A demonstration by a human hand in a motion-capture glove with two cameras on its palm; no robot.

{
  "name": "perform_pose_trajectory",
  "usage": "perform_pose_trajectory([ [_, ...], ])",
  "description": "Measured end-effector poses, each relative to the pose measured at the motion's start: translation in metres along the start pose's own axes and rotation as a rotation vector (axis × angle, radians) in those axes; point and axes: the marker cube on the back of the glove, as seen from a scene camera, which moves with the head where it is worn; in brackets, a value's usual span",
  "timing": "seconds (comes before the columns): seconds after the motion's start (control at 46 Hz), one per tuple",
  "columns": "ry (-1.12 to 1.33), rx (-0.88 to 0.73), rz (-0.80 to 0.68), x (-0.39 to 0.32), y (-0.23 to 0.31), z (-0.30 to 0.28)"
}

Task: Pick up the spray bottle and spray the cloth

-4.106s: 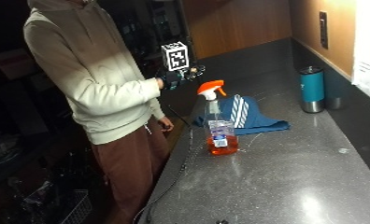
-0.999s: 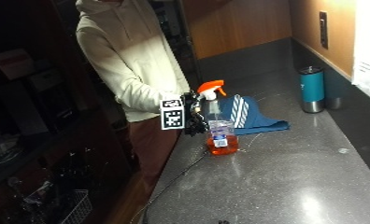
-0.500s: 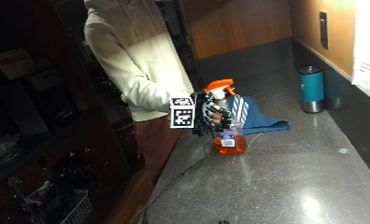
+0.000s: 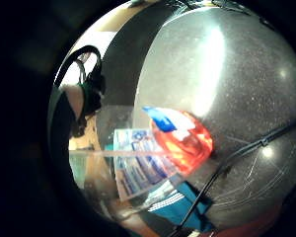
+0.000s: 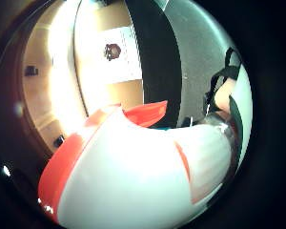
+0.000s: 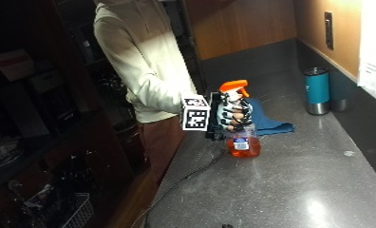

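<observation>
A clear spray bottle (image 6: pixel 241 142) with orange liquid and an orange-and-white trigger head (image 6: pixel 234 88) stands on the dark counter (image 6: pixel 289 190). My gloved right hand (image 6: pixel 231 114) grips its neck, fingers curled round it just under the head. The head (image 5: pixel 133 176) fills the thumb side palm view; the little finger side palm view looks down the bottle's label to its orange base (image 4: pixel 185 143). A blue cloth (image 6: pixel 267 121) lies bunched on the counter directly behind the bottle, its striped edge (image 4: pixel 175 207) showing beside the base.
A teal tumbler (image 6: pixel 317 90) stands by the back wall at the right. A black cable (image 6: pixel 188 178) trails from the hand over the counter's front edge. A white paper (image 6: pixel 374 47) hangs on the wall. Bare counter stretches in front of the bottle.
The hand has come down from chest height to the bottle and closed round its neck. The bottle and cloth stay in place.
</observation>
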Motion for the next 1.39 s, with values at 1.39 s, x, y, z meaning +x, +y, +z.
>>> perform_pose_trajectory([
  [1.39, 1.143, -1.158, -0.800, -0.197, 0.258, 0.112],
])
